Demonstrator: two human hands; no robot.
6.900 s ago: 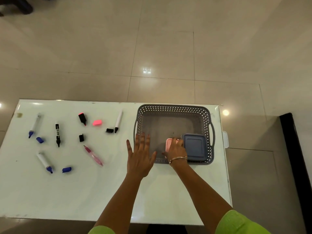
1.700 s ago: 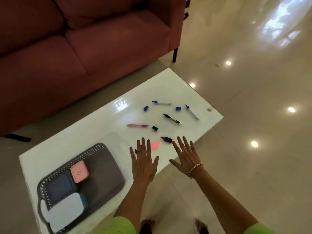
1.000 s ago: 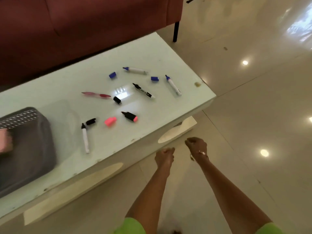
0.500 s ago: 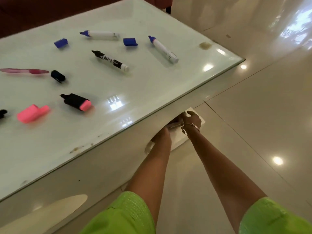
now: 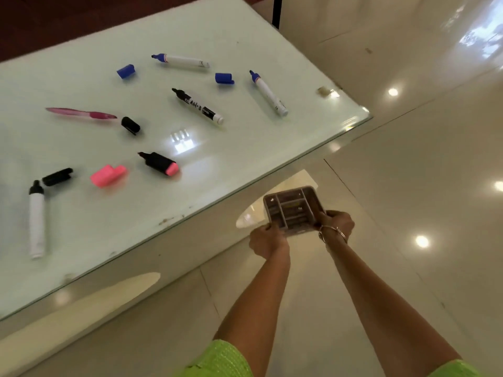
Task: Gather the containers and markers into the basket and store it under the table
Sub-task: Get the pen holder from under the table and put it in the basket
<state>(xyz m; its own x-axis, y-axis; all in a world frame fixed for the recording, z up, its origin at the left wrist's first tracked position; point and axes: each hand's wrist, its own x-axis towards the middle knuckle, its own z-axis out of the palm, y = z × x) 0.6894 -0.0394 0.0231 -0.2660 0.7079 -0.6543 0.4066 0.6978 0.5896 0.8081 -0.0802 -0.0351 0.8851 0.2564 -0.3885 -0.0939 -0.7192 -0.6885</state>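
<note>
I hold a small grey tray with dividers (image 5: 294,209) below the table's near edge, above the floor. My left hand (image 5: 268,240) grips its left side and my right hand (image 5: 336,223) grips its right side. On the glass table (image 5: 245,148) lie uncapped markers: two blue ones (image 5: 181,60) (image 5: 268,92), a black one (image 5: 197,106), a white one with a black tip (image 5: 36,219), a pink highlighter (image 5: 159,163) and a pink pen (image 5: 81,114). Loose caps lie among them: two blue (image 5: 125,71) (image 5: 224,78), two black (image 5: 130,125) (image 5: 57,176), one pink (image 5: 108,175). The basket is out of view.
A dark red sofa (image 5: 81,20) stands behind the table, with one black leg (image 5: 275,12) showing at the far corner. Glossy tiled floor (image 5: 408,172) spreads to the right and below the table.
My hands have come out from under the table edge, now holding the grey divided tray between them. The view has pulled back a little from the table.
</note>
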